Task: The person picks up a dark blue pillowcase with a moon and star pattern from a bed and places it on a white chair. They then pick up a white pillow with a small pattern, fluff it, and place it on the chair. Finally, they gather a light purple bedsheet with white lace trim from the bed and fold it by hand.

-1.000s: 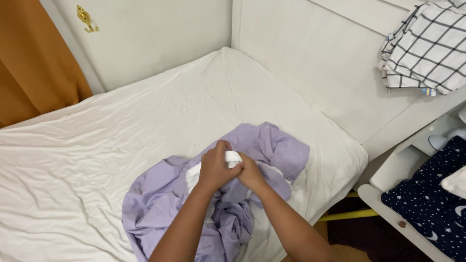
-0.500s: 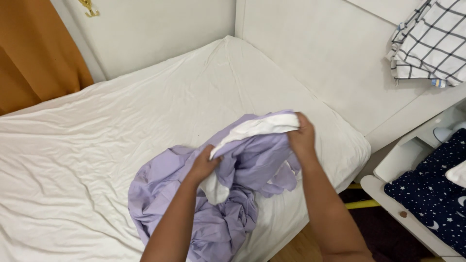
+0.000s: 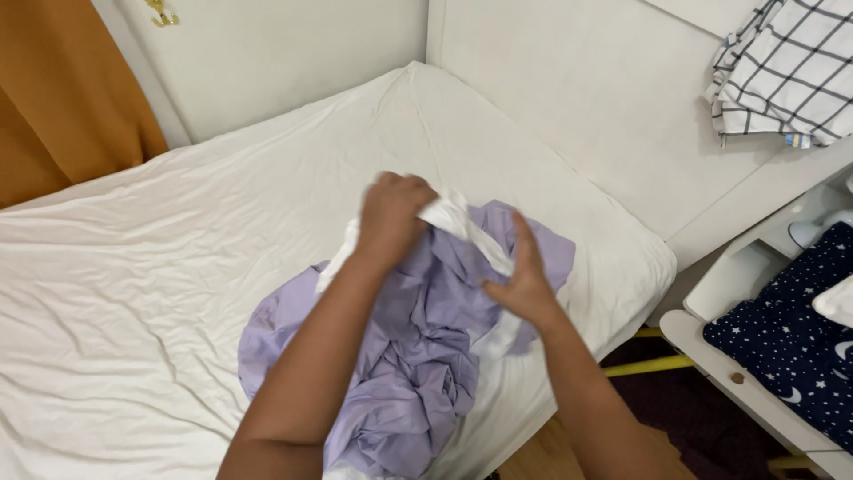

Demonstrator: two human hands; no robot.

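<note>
Room: white walls (image 3: 293, 53) met at a corner at the far side, with an orange curtain (image 3: 62, 98) hanging at far left.
Bed: a mattress under a wrinkled white sheet (image 3: 178, 258) filled most of the view, its near right corner toward the floor.
Garment: a crumpled lilac cloth (image 3: 418, 356) with a white band (image 3: 462, 227) along one edge lay heaped on the near right part of the sheet, partly lifted.
Left hand: the left hand (image 3: 391, 213) was raised over the heap, fingers closed tight on the white band at its far end.
Right hand: the right hand (image 3: 520, 280) sat lower and to the right, apart from the other, fingers extended with the band pinched against the thumb.
Checked cloth: a white fabric with dark grid lines (image 3: 782, 71) hung at far right against the wall.
Side unit: a white shelf (image 3: 746, 293) stood right of the bed, holding a navy star-printed cushion (image 3: 791, 329).
Floor: a yellow bar (image 3: 649, 364) showed beside the bed's near right corner.
</note>
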